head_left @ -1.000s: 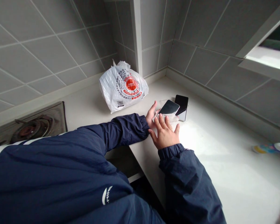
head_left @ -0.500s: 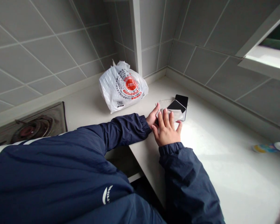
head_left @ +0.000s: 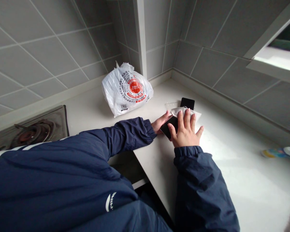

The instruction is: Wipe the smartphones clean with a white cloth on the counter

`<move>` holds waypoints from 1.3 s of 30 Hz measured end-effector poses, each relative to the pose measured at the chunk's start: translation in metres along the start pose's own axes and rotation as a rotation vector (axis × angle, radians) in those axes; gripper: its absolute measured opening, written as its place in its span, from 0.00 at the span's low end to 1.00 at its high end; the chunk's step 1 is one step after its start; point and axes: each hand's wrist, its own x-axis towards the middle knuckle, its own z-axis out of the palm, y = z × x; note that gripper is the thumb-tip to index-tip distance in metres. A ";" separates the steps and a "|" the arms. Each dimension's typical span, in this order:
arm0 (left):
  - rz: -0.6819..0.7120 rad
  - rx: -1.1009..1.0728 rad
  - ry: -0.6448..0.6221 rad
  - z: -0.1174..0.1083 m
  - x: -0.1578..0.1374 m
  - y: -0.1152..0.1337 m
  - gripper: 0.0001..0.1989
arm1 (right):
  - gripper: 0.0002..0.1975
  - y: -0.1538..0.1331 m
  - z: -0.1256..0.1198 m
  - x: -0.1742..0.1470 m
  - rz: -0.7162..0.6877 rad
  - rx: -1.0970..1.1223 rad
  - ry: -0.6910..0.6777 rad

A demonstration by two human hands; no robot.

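My left hand (head_left: pixel 159 123) is closed around the left side of a smartphone (head_left: pixel 166 128), whose dark screen faces up above the counter. Flat across the screen lies my right hand (head_left: pixel 185 133), fingers spread, pressing a white face mask (head_left: pixel 195 116) against it. A thin loop shows at the mask's upper edge. The phone's far part is hidden under the mask and fingers. Just beyond my hands, a flat black rectangular object (head_left: pixel 188 102) lies on the counter beside a clear, thin case-like piece (head_left: pixel 172 105).
A white plastic bag (head_left: pixel 128 90) with a red round print stands against the back wall. To the left is a gas stove (head_left: pixel 33 132). A bottle with a white top (head_left: pixel 280 152) lies at the right on the pale counter (head_left: pixel 232 180). Grey tiled walls meet behind.
My right hand has slid right across the phone, carrying the mask with it. More of the phone's near left screen shows. The bag and black object have stayed in place.
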 end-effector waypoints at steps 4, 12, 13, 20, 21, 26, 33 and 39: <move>0.029 0.041 0.019 -0.002 -0.001 -0.001 0.36 | 0.38 0.002 0.000 0.001 0.016 0.014 0.009; -0.024 -0.036 0.001 0.004 0.000 0.002 0.36 | 0.39 -0.008 0.009 -0.004 -0.009 -0.049 0.007; -0.044 -0.071 -0.005 0.006 -0.001 0.003 0.37 | 0.38 -0.011 0.011 -0.006 -0.032 -0.052 -0.003; -0.133 -0.225 0.116 0.009 -0.010 0.015 0.49 | 0.34 -0.031 0.007 -0.016 -0.163 0.044 -0.122; -0.124 -0.229 0.148 0.008 -0.010 0.017 0.49 | 0.34 -0.032 0.005 -0.016 -0.174 0.061 -0.141; -0.093 -0.253 0.071 0.009 -0.009 0.023 0.49 | 0.33 -0.031 -0.005 -0.017 -0.199 0.103 -0.215; -0.061 -0.258 -0.009 0.001 -0.005 0.019 0.48 | 0.33 -0.028 -0.011 -0.017 -0.218 0.108 -0.271; -0.084 -0.270 -0.005 0.005 -0.008 0.022 0.48 | 0.34 -0.027 -0.006 -0.018 -0.222 0.110 -0.260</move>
